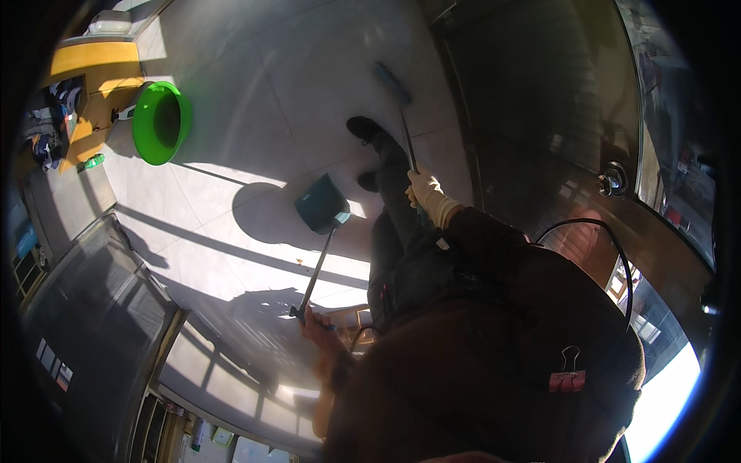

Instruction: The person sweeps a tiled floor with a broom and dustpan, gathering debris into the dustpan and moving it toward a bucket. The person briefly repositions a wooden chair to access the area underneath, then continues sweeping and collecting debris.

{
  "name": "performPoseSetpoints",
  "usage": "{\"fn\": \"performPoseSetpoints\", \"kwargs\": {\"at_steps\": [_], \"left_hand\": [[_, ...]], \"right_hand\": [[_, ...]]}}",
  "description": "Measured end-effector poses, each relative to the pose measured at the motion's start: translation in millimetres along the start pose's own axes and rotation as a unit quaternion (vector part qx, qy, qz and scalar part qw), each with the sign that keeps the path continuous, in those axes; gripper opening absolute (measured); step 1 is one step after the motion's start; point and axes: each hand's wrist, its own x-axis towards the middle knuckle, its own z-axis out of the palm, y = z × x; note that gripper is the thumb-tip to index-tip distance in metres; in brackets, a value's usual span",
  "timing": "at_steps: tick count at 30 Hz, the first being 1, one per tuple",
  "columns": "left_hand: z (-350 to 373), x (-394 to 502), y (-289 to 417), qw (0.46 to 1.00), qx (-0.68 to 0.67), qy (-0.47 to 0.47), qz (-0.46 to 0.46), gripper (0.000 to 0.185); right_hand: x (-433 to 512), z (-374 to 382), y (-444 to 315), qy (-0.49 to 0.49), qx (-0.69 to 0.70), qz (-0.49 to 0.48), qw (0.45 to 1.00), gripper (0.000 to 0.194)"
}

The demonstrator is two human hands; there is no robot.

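My left hand [321, 330], which is bare, grips the handle end of a long-handled dustpan [322, 204]. The teal pan rests on the tiled floor, left of my dark shoes [365, 128]. In my right hand [427, 190], covered by a pale glove, is the pole of a broom [408, 139]. Its narrow bluish head [392, 83] lies on the shaded floor beyond my feet, close to the dark panel.
A green tub [162, 122] stands at the upper left beside a yellow wooden cabinet [95, 58] with cloth items inside. A green bottle [92, 162] lies near it. Dark glossy panelling [532, 104] with a round knob [611, 180] rises at the right. A dark-topped table [98, 307] is at the lower left.
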Motion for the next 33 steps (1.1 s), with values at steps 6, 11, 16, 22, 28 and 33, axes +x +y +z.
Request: {"fn": "performPoseSetpoints", "kwargs": {"at_steps": [6, 11, 16, 22, 28, 33], "left_hand": [[8.1, 0.2, 4.3, 0.999, -0.004, -0.03, 0.025, 0.023], [17.4, 6.7, 10.5, 0.998, 0.019, -0.037, 0.049, 0.021], [22.0, 11.2, 14.0, 0.993, 0.05, -0.049, 0.096, 0.013], [28.2, 28.0, 26.0, 0.993, 0.078, -0.065, 0.065, 0.015], [32.7, 43.2, 38.5, 0.986, 0.128, -0.058, 0.088, 0.013], [40.8, 50.4, 52.8, 0.986, 0.113, -0.081, 0.089, 0.013]], "right_hand": [[-15.8, -40.3, -17.7, 0.061, 0.039, -0.027, 0.997, 0.04], [-12.7, -14.2, -31.0, 0.011, 0.043, 0.014, 0.999, 0.033], [-53.3, -39.8, -29.6, -0.009, 0.013, -0.003, 1.0, 0.026], [-37.2, -61.9, -29.9, 0.086, 0.077, -0.002, 0.993, 0.025], [-43.5, -71.6, -23.0, -0.003, 0.043, 0.024, 0.999, 0.047], [-95.7, -112.3, -4.0, 0.028, 0.133, 0.047, 0.99, 0.023]]}}
